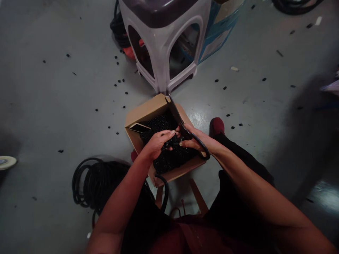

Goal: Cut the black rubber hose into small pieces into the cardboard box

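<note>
A cardboard box [182, 173], filled with many small black pieces [166, 164], sits between my feet. Over it, my left hand [159, 142] is closed, thumb and fingers pinching around a small dark piece [175, 143] that looks ribbed; its exact kind is unclear. My right hand [191, 137] holds a pair of black scissors [176, 112], blades pointing away from me and a handle loop lying by the wrist. The right thumb and fingertips also meet the dark piece. A phone-like dark slab [140, 127] with a pale edge rests at the box's left side.
Beyond the box stands a white plastic stool [160, 46] with a dark seat, a blue carton [217, 38] beside it. Coiled black tubing [91, 183] lies at my left. Small black bits [126, 93] are scattered over the grey floor [53, 106].
</note>
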Demonstrator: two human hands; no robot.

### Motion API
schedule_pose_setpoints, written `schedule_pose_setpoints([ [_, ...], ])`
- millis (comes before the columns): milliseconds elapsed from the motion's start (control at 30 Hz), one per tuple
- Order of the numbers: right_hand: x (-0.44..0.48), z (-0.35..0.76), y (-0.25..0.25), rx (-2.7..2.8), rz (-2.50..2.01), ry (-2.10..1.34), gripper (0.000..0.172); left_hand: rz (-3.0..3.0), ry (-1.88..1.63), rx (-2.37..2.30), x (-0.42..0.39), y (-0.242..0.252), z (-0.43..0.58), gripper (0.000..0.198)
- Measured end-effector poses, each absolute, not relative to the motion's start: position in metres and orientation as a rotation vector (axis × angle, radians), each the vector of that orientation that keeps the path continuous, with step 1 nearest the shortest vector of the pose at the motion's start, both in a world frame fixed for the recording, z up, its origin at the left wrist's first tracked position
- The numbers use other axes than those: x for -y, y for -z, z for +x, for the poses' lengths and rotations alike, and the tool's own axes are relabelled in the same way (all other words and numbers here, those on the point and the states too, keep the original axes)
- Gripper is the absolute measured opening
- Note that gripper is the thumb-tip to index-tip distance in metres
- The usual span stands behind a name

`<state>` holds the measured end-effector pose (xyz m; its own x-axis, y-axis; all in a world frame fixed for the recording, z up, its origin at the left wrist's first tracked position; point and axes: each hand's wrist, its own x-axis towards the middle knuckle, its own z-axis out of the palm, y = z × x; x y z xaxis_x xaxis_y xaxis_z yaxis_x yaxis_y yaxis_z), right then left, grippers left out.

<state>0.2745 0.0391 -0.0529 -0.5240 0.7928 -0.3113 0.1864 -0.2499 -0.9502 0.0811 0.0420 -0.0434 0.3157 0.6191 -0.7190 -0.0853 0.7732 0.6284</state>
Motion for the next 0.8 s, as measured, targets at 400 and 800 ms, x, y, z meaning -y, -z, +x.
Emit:
schedule_pose_setpoints([
  [400, -0.0414, 0.2698, 0.0549, 1.274, -1.237, -1.968, 0.036, 0.434, -0.473, -1.17, -0.0408, 0.0417, 0.0774, 0.034],
  [800, -0.0407, 0.2733, 0.0497, 1.505, -1.282, -1.913, 0.032, 0.615, -0.412, -1.218, -0.0398, 0.0413, 0.0767, 0.043],
])
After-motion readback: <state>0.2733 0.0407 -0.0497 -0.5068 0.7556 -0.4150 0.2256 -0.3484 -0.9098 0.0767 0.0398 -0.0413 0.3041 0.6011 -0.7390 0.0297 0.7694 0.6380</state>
